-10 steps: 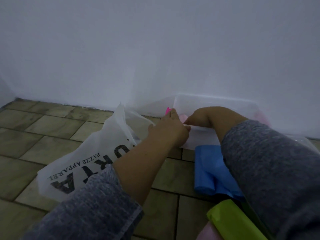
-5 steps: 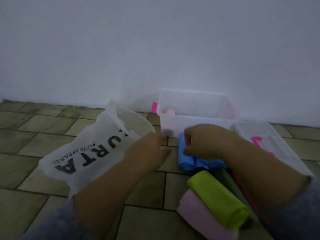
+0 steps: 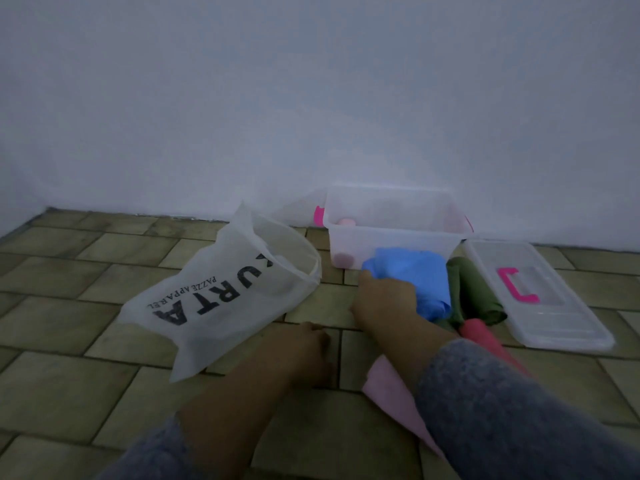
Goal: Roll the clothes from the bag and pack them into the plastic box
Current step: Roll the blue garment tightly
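Note:
A clear plastic box [image 3: 391, 240] stands on the tiled floor against the white wall, with a pale pink roll [image 3: 346, 222] at its left end. In front of it my right hand [image 3: 384, 299] grips a blue rolled cloth [image 3: 415, 278]. Right of that lies a dark green roll [image 3: 474, 292], then a red roll [image 3: 485, 337] and a pale pink cloth [image 3: 391, 386] under my right forearm. My left hand [image 3: 304, 348] rests low over the floor, fingers curled, holding nothing. The white printed bag [image 3: 221, 296] lies open on its side to the left.
The box's clear lid [image 3: 540, 299], with a pink handle, lies flat on the floor to the right of the rolls. A pink latch [image 3: 318, 216] shows on the box's left end. The wall runs close behind the box. Grey sleeves cover both my forearms.
Both hands came back from the box toward me. My right hand has closed on the blue roll; my left hand dropped to the floor. The lime-green roll is out of sight.

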